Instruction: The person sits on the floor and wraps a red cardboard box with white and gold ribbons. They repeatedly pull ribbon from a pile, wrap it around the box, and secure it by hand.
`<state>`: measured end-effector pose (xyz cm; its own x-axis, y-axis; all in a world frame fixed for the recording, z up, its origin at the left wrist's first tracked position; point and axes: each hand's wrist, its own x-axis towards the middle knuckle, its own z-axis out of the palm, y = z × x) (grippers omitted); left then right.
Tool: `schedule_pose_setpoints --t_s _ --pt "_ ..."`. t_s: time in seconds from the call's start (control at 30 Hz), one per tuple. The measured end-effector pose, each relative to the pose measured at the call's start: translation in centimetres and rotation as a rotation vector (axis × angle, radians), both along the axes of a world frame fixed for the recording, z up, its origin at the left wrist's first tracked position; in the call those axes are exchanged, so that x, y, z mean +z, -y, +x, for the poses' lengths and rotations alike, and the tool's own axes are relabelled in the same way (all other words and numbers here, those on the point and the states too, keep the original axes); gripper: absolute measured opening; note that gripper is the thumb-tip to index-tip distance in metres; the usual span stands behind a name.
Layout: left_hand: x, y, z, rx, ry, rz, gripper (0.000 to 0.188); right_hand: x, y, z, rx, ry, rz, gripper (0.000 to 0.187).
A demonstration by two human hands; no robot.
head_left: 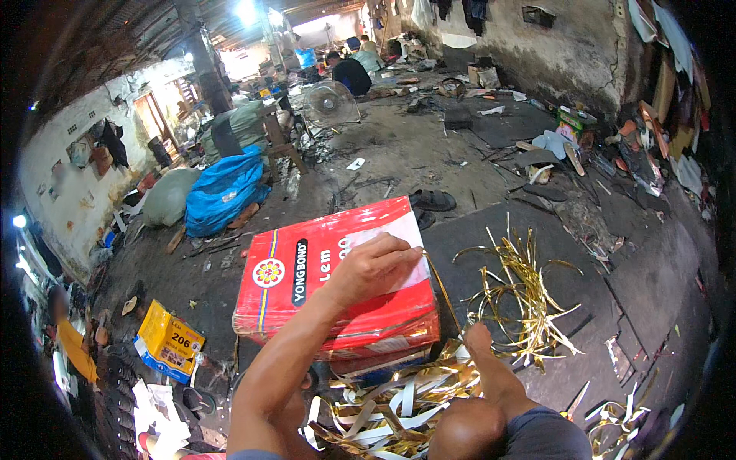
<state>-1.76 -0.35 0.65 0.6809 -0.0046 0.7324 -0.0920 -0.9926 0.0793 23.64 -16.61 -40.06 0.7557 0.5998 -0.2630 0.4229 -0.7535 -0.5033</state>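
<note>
A big red cardboard box (264,295) with clear wrap stands before me. My left hand (376,264) is over the box's top, fingers pinched together at its right edge. From them a narrow gold strip (443,291) runs taut down to my right hand (478,339), low beside the box's right side. My right hand is closed around the strip's lower part; its fingertips are partly hidden. A loose bunch of gold strips (529,295) lies on the dark mat to the right. Below the box, in front of me, is a heap of gold and white strips (383,410).
A yellow and blue box (169,341) sits on the floor at left, near white papers (157,414). Black sandals (433,201) lie behind the red box. Farther back are a blue sack (225,192), a standing fan (331,103) and a person seated low (352,75). Scraps litter the right wall.
</note>
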Motion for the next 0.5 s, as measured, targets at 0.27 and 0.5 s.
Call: schedule_pose_setpoints --t_s 0.27,0.5 --pt "0.0 0.5 -0.4 -0.048 -0.039 -0.31 0.037 1.3 0.3 -0.6 -0.039 0.08 -0.031 0.029" --pt "1.0 1.6 -1.1 0.1 -0.244 -0.219 0.049 0.5 1.8 1.9 0.033 0.211 -0.126 0.029"
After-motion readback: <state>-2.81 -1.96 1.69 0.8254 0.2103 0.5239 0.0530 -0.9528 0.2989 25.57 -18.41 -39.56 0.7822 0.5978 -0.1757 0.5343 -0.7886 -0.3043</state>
